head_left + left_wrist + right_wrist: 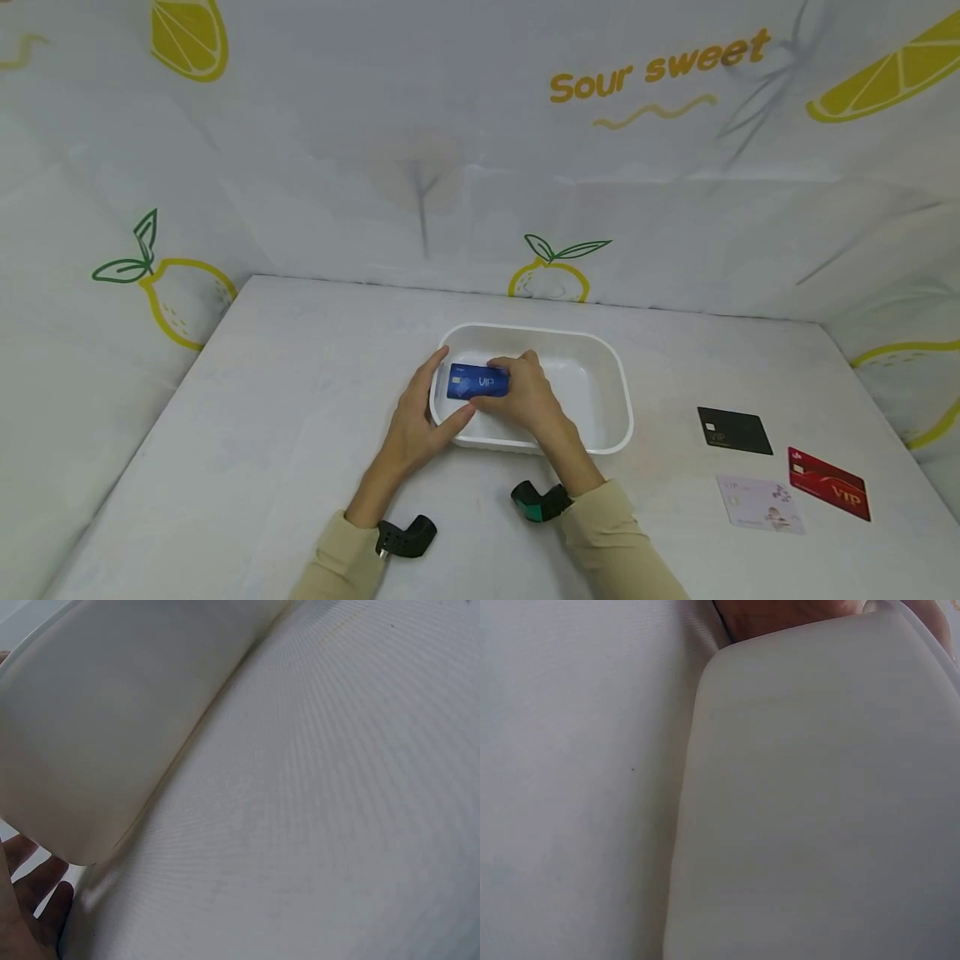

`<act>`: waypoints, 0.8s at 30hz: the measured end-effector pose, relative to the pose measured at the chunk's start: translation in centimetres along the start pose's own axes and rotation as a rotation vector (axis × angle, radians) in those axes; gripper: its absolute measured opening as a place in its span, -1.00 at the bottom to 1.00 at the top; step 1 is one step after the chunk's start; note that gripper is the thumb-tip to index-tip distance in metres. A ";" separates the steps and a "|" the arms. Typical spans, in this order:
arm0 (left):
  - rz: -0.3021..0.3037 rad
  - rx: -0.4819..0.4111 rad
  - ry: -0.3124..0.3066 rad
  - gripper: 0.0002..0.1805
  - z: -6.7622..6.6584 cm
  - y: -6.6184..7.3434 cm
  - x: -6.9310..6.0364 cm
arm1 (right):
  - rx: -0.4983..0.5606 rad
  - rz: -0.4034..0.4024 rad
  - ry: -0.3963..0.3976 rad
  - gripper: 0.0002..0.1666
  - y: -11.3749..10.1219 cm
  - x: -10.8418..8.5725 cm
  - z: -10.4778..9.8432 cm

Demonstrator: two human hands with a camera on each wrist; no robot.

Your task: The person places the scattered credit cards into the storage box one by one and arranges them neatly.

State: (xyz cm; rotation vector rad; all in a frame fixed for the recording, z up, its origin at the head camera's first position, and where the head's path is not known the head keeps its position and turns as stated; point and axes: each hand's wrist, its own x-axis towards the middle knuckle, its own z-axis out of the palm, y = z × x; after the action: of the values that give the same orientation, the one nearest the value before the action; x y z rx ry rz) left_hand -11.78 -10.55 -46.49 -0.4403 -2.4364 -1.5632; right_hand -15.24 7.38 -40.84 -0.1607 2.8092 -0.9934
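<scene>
Inside a white plastic tray (592, 400), toward its left end, is a blue VIP card (472, 381). My right hand (525, 396) reaches over the front rim and pinches the card's right part between thumb and fingers. Whether the card touches the tray floor I cannot tell. My left hand (420, 417) holds the tray's left end, fingers along the outside and thumb over the front rim. Its fingers show beside the tray wall in the left wrist view. The right wrist view is mostly tray wall, and the blue card is hidden there.
To the right on the white table (262, 433) lie a black VIP card (735, 431), a red VIP card (828, 483) and a pale pink VIP card (760, 504). A white cloth (337, 208) printed with lemons hangs behind the table.
</scene>
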 end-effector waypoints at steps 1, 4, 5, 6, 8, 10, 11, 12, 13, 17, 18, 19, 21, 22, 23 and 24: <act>-0.002 -0.002 -0.001 -0.04 0.0 0.0 0.0 | 0.002 0.004 -0.002 -0.27 0.0 0.0 0.0; -0.009 -0.006 -0.005 -0.04 0.0 0.0 0.0 | -0.001 0.001 -0.003 -0.27 -0.1 -0.1 0.0; -0.010 -0.009 -0.007 -0.04 0.0 0.0 0.0 | -0.007 -0.005 -0.003 -0.26 -0.1 -0.1 0.0; -0.012 -0.009 -0.009 -0.03 0.0 0.0 0.0 | -0.011 -0.006 -0.002 -0.26 -0.1 -0.2 0.0; -0.017 -0.006 -0.011 -0.03 0.0 0.1 0.0 | -0.023 -0.009 -0.002 -0.26 -0.1 -0.2 0.0; -0.016 -0.006 -0.011 -0.03 0.0 0.2 0.0 | -0.037 -0.007 0.000 -0.26 0.0 -0.3 -0.1; -0.016 -0.007 -0.011 -0.03 0.0 0.2 0.0 | -0.041 -0.003 0.001 -0.26 0.0 -0.3 -0.1; -0.015 -0.006 -0.010 -0.03 0.0 0.3 0.0 | -0.042 0.000 0.004 -0.26 0.0 -0.3 -0.2; -0.015 -0.006 -0.011 -0.03 0.0 0.3 0.0 | -0.046 0.002 0.005 -0.26 0.0 -0.3 -0.2; -0.009 -0.010 -0.013 -0.02 0.0 0.3 0.0 | -0.048 -0.008 0.014 -0.28 0.0 -0.5 -0.7; -0.010 -0.010 -0.012 -0.02 0.0 0.3 0.0 | -0.049 -0.012 0.015 -0.29 0.1 -0.5 -0.8; -0.011 -0.011 -0.013 -0.02 0.0 0.2 0.0 | -0.045 -0.014 0.013 -0.30 0.1 -0.6 -1.0; -0.015 -0.012 -0.014 -0.02 -0.1 0.2 0.1 | -0.040 -0.031 0.009 -0.32 0.2 -0.7 -1.4; -0.020 -0.013 -0.015 -0.02 -0.1 0.3 0.1 | -0.037 -0.044 0.005 -0.33 0.2 -0.7 -1.6; -0.020 -0.015 -0.015 -0.02 -0.1 0.3 0.1 | -0.031 -0.055 -0.002 -0.34 0.3 -0.8 -1.9; -0.022 -0.016 -0.016 -0.02 -0.1 0.3 0.0 | -0.021 -0.066 -0.010 -0.34 0.4 -0.9 -2.2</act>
State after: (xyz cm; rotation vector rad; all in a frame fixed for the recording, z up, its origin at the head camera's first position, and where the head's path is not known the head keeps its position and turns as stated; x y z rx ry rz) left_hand -11.70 -10.54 -46.16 -0.4315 -2.4505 -1.5948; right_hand -14.77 9.21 -39.31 -0.2626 2.8226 -0.9741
